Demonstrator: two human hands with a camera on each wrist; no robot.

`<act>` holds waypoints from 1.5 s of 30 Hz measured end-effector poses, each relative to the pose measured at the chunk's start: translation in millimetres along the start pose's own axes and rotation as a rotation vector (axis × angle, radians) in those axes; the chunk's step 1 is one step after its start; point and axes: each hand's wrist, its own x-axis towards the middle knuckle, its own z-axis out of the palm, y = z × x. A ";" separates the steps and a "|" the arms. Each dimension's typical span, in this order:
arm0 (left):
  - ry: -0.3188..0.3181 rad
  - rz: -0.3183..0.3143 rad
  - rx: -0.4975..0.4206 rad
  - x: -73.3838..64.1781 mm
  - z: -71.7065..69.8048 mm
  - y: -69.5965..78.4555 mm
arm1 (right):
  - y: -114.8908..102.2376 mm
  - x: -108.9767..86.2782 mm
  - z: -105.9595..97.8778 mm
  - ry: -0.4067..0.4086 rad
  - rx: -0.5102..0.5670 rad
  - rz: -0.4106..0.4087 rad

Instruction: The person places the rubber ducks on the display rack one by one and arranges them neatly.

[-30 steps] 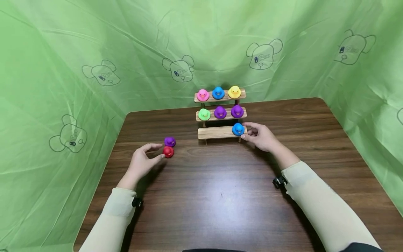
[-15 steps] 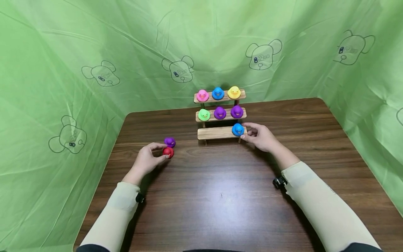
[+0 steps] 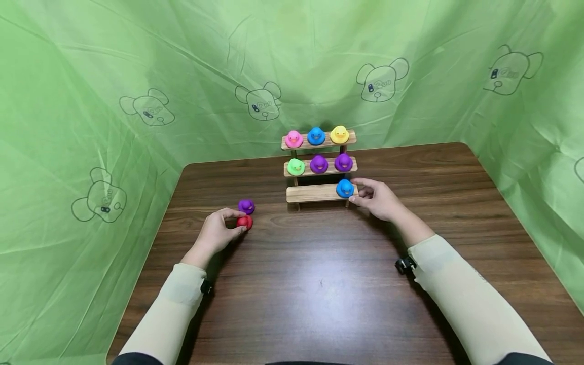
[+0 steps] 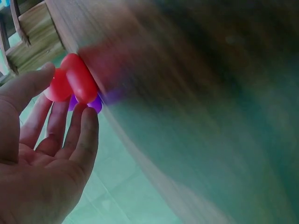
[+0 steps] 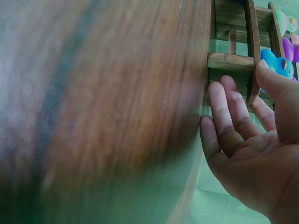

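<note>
My left hand (image 3: 218,230) pinches a red rubber duck (image 3: 245,222) between thumb and fingers, low over the tabletop. A purple rubber duck (image 3: 246,206) sits just behind it. In the left wrist view the red duck (image 4: 74,81) partly hides the purple one (image 4: 96,103). My right hand (image 3: 376,198) holds the right end of the lowest step of a wooden display stand (image 3: 310,192), its thumb in front and index finger behind. The thumb lies close beside a blue rubber duck (image 3: 344,188) on that step; in the right wrist view it overlaps the blue duck (image 5: 282,64).
The stand's top step carries a pink (image 3: 294,139), a blue (image 3: 316,136) and a yellow duck (image 3: 339,135). Its middle step bears a green duck (image 3: 295,167) and two purple ducks (image 3: 319,164). A green curtain (image 3: 205,61) surrounds the brown wooden table (image 3: 283,284).
My left hand has moved slightly right, and its thumb and fingers have closed around the red duck. The right hand stays still at the stand.
</note>
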 end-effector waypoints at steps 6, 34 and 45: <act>-0.003 0.016 -0.017 -2.9 -0.1 1.5 | 0.3 -0.2 0.7 0.004 0.000 -0.010; 0.114 0.145 -0.334 12.7 12.8 54.5 | -0.8 -1.0 0.3 0.012 -0.016 -0.018; 0.080 0.167 -0.429 32.9 32.0 78.6 | 0.8 0.1 0.0 0.007 -0.018 -0.018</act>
